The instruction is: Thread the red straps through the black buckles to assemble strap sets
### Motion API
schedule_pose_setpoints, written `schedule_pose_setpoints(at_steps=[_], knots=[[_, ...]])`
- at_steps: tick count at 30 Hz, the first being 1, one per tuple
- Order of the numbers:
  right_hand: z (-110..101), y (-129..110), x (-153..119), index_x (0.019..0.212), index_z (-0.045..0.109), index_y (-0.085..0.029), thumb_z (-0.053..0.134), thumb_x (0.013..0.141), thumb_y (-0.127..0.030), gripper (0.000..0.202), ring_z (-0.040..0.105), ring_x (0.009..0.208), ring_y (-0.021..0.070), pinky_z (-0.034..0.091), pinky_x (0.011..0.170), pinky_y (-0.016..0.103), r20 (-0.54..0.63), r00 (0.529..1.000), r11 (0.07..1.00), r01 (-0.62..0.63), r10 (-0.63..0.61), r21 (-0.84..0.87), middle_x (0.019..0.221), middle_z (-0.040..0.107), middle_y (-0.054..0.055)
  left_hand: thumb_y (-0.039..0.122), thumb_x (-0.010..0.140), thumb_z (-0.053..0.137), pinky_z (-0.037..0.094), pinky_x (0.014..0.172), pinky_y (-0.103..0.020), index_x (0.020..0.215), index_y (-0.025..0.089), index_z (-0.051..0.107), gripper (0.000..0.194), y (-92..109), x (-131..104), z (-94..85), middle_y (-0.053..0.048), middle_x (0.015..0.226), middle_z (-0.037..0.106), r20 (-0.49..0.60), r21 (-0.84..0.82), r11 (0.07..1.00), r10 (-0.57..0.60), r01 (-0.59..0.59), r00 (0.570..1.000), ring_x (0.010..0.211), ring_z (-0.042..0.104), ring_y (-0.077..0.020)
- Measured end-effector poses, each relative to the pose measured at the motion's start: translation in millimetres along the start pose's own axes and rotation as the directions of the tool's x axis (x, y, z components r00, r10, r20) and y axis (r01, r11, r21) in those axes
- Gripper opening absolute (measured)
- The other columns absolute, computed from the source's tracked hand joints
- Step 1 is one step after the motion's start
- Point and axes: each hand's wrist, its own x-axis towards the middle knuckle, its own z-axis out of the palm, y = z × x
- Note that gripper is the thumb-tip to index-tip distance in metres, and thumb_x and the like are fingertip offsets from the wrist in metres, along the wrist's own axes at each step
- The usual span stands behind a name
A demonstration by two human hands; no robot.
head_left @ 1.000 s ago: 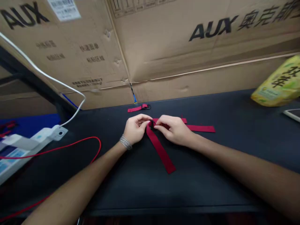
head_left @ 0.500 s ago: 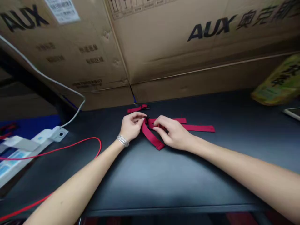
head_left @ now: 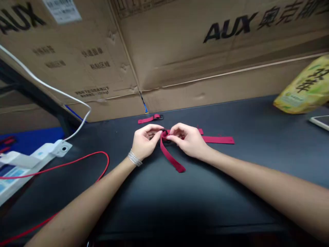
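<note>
Between my two hands is a red webbing strap (head_left: 171, 158), looped at its top around a small black buckle or ring that my fingers partly hide. My left hand (head_left: 146, 140), with silver bracelets at the wrist, pinches the loop and black piece from the left. On the other side, my right hand (head_left: 189, 140) pinches the strap between thumb and forefinger. The strap's free end hangs down toward me on the black surface. Behind and beyond my right hand lie more red strap pieces (head_left: 218, 140). A short red strap with a black ring (head_left: 150, 118) rests just behind my left hand.
Large cardboard boxes (head_left: 180, 68) stand along the back of the black table (head_left: 154, 202). At left are a white power strip (head_left: 33, 161), a red cable (head_left: 77, 157) and a white cable (head_left: 51, 87). A yellow pouch (head_left: 300, 89) and a phone-like object (head_left: 320, 121) are at right.
The strap's loop has tightened into a curl around the black piece, and its free end has swung slightly right and toward me. Both hands stay close together; the view has shifted a little.
</note>
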Motion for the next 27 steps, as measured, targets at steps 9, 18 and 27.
schedule_pose_setpoints(at_steps=[9,18,27], knots=[[3.5,2.4,0.7,0.085,0.067,-0.016,0.063,0.078,-0.027,0.014,0.064,0.065,0.0154,0.054,0.061,0.028,-0.016,0.998,0.991,-0.062,0.064,0.123,0.079,0.067,0.005,0.025,0.075,0.064,0.056,0.066,-0.025,0.085,0.013,0.067,0.016,1.4,-4.2,0.2,-0.006,0.082,0.071,-0.06,0.127,0.992,0.021,-0.013,0.998,0.071,0.069,-0.0158],[5.9,-3.8,-3.1,0.091,0.071,-0.017,0.072,0.072,-0.034,0.025,0.066,0.079,0.0162,0.057,0.076,0.03,-0.027,1.0,0.991,-0.004,0.008,0.137,0.097,0.062,0.007,0.026,0.075,0.063,0.057,0.066,-0.024,0.086,0.014,0.065,0.016,3.4,-4.7,1.9,-0.006,0.085,0.071,-0.095,0.142,0.99,0.005,0.009,0.995,0.073,0.069,-0.0159],[3.4,-1.7,-0.9,0.092,0.071,-0.017,0.066,0.078,-0.026,0.017,0.063,0.084,0.0172,0.054,0.076,0.03,-0.106,0.992,0.998,0.068,-0.069,-0.011,0.092,0.065,0.006,0.025,0.073,0.067,0.057,0.071,-0.026,0.088,0.013,0.064,0.019,2.9,-5.3,2.4,-0.006,0.082,0.07,-0.03,0.091,0.996,0.022,-0.019,0.999,0.073,0.068,-0.0152]])
